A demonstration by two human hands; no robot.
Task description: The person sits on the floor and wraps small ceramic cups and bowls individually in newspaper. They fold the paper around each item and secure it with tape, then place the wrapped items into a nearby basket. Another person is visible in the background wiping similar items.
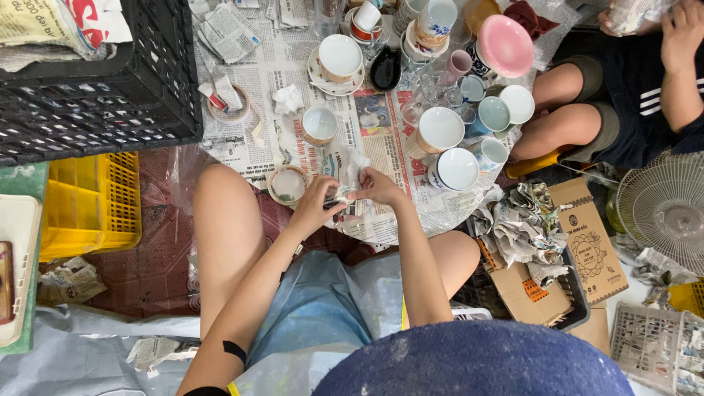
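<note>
My left hand (pixel 317 202) and my right hand (pixel 376 187) meet over spread newspaper (pixel 253 88) on the floor. Between them they pinch a small crumpled white piece of paper or tissue (pixel 353 166), with a small dark object partly hidden under my fingers. A roll of clear tape (pixel 287 184) lies just left of my left hand. A white cup (pixel 319 124) stands a little beyond it. What exactly my fingers grip is partly hidden.
Many cups, bowls and saucers (pixel 441 130) crowd the newspaper ahead, with a pink bowl (pixel 505 45) at the back. A black crate (pixel 95 81) and yellow crate (pixel 95 202) stand left. Another person (pixel 623 103) sits at right, beside a fan (pixel 664 209) and cardboard boxes (pixel 587 242).
</note>
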